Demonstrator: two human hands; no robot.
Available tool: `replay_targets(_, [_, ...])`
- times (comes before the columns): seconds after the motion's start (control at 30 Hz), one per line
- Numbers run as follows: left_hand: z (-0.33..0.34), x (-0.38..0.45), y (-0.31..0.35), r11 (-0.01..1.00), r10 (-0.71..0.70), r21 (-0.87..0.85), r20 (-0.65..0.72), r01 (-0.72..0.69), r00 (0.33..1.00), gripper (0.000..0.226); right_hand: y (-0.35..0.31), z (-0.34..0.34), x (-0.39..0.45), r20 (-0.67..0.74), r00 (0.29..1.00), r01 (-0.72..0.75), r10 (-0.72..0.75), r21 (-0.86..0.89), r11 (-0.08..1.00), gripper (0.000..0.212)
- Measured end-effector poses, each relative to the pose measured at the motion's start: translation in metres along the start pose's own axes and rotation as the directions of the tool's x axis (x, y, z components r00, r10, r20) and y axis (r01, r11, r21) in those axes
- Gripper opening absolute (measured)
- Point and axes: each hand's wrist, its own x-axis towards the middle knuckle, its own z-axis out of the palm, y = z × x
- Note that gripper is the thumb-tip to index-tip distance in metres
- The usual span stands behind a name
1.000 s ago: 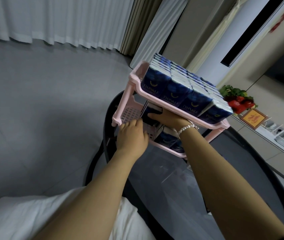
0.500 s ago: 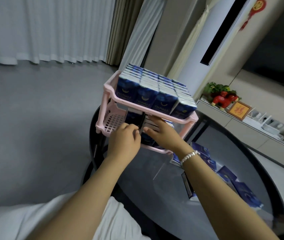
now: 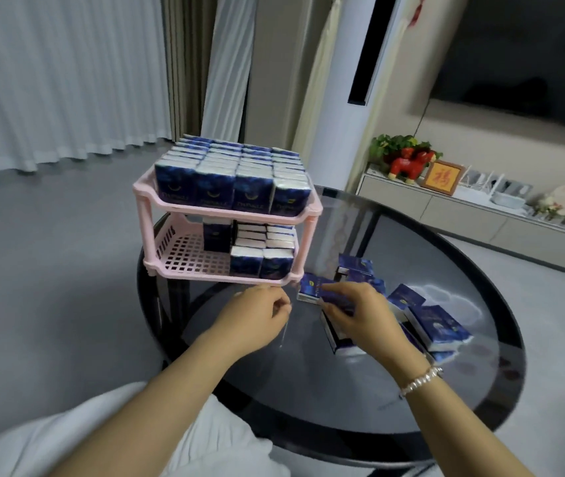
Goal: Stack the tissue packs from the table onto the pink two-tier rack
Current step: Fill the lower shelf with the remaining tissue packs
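Note:
The pink two-tier rack (image 3: 308, 235) stands at the far left of the round dark glass table (image 3: 412, 390). Its top tier is filled with upright dark blue tissue packs (image 3: 233, 173). The lower tier holds packs (image 3: 260, 249) on its right half only. Several loose packs (image 3: 436, 325) lie on the glass to the right of the rack. My right hand (image 3: 360, 315) rests on these loose packs, fingers curled around one pack (image 3: 338, 299). My left hand (image 3: 257, 315) hovers just before the rack's lower front edge, fingers loosely curled with nothing in them.
A low white cabinet (image 3: 480, 215) with a red ornament (image 3: 408, 163) and a framed picture (image 3: 444, 177) runs along the right wall. A tall white air conditioner (image 3: 353, 80) stands behind the table. Grey floor and white curtains (image 3: 50, 80) lie to the left.
Both hands have come out of the rack's lower tier toward me. The right hand moved right and down onto the loose packs. The view tilted, showing more of the table.

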Motion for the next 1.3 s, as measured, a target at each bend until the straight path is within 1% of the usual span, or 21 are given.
replay_targets(0.13, [0.010,0.001,0.014,1.000,-0.001,0.009,0.119,0.000,0.993,0.033,0.024,-0.005,-0.025,-0.091,0.991,-0.104,0.098,-0.057,0.993,0.035])
replay_targets(0.2, [0.019,0.003,0.027,0.999,-0.007,0.036,0.179,0.001,0.984,0.041,0.031,-0.005,-0.034,-0.133,0.977,-0.168,0.164,-0.014,0.986,0.039])
replay_targets(0.27, [0.029,0.008,0.041,0.999,-0.049,0.024,0.214,0.045,0.976,0.047,0.036,-0.003,-0.040,-0.169,0.960,-0.222,0.225,0.035,0.974,0.045])
replay_targets(0.33, [0.038,0.015,0.054,0.985,-0.131,-0.078,0.214,0.151,0.968,0.044,0.040,-0.001,-0.042,-0.159,0.947,-0.269,0.280,0.092,0.959,0.051])
replay_targets(0.4, [0.047,0.025,0.061,0.942,-0.222,-0.211,0.194,0.262,0.955,0.043,0.043,0.001,-0.041,-0.109,0.943,-0.299,0.315,0.138,0.944,0.053])
replay_targets(0.47, [0.055,0.031,0.062,0.874,-0.272,-0.357,0.204,0.330,0.940,0.059,0.044,0.002,-0.040,-0.085,0.940,-0.315,0.330,0.152,0.937,0.050])
replay_targets(0.5, [0.058,0.032,0.061,0.850,-0.269,-0.410,0.202,0.331,0.942,0.063,0.045,0.003,-0.040,-0.078,0.937,-0.325,0.339,0.157,0.933,0.048])
replay_targets(0.53, [0.060,0.032,0.059,0.846,-0.261,-0.429,0.187,0.318,0.947,0.062,0.045,0.003,-0.040,-0.076,0.936,-0.329,0.345,0.168,0.929,0.047])
replay_targets(0.6, [0.062,0.033,0.056,0.849,-0.251,-0.446,0.132,0.283,0.959,0.051,0.045,0.004,-0.039,-0.077,0.934,-0.324,0.348,0.222,0.920,0.044])
replay_targets(0.63, [0.063,0.034,0.054,0.832,-0.252,-0.486,0.100,0.268,0.963,0.045,0.044,0.004,-0.039,-0.079,0.936,-0.313,0.344,0.265,0.912,0.041])
replay_targets(0.7, [0.059,0.033,0.051,0.750,-0.273,-0.609,0.072,0.259,0.959,0.034,0.039,0.005,-0.040,-0.089,0.945,-0.264,0.314,0.358,0.896,0.036])
replay_targets(0.77, [0.052,0.033,0.044,0.632,-0.314,-0.727,0.079,0.270,0.946,0.026,0.037,0.007,-0.041,-0.130,0.938,-0.237,0.323,0.440,0.866,0.033])
replay_targets(0.8, [0.049,0.034,0.039,0.588,-0.337,-0.761,0.079,0.275,0.938,0.025,0.035,0.006,-0.041,-0.158,0.922,-0.248,0.352,0.457,0.854,0.031])
replay_targets(0.87, [0.042,0.033,0.028,0.559,-0.368,-0.780,0.069,0.280,0.927,0.028,0.033,0.002,-0.043,-0.190,0.892,-0.312,0.409,0.394,0.864,0.030])
replay_targets(0.93, [0.035,0.032,0.022,0.552,-0.383,-0.786,0.059,0.280,0.922,0.029,0.032,0.002,-0.046,-0.171,0.894,-0.368,0.414,0.246,0.897,0.034])
replay_targets(1.0, [0.032,0.030,0.018,0.541,-0.377,-0.793,0.069,0.280,0.924,0.029,0.027,0.005,-0.048,-0.105,0.912,-0.386,0.397,0.109,0.916,0.036])
replay_targets(1.07, [0.032,0.029,0.017,0.539,-0.350,-0.789,0.108,0.295,0.931,0.032,0.025,0.012,-0.048,-0.038,0.913,-0.403,0.406,0.063,0.913,0.036])
replay_targets(1.13, [0.034,0.027,0.018,0.542,-0.323,-0.780,0.151,0.313,0.934,0.034,0.026,0.018,-0.046,0.007,0.909,-0.414,0.416,0.111,0.903,0.037])
replay_targets(1.2, [0.035,0.027,0.021,0.555,-0.303,-0.771,0.163,0.313,0.939,0.033,0.028,0.019,-0.044,0.052,0.907,-0.421,0.419,0.168,0.891,0.043])
replay_targets(1.23, [0.036,0.027,0.022,0.568,-0.292,-0.763,0.163,0.308,0.943,0.032,0.029,0.019,-0.043,0.079,0.906,-0.423,0.416,0.199,0.884,0.043])
replay_targets(1.3, [0.038,0.026,0.025,0.613,-0.270,-0.734,0.155,0.294,0.950,0.030,0.028,0.018,-0.042,0.136,0.905,-0.426,0.403,0.294,0.856,0.036])
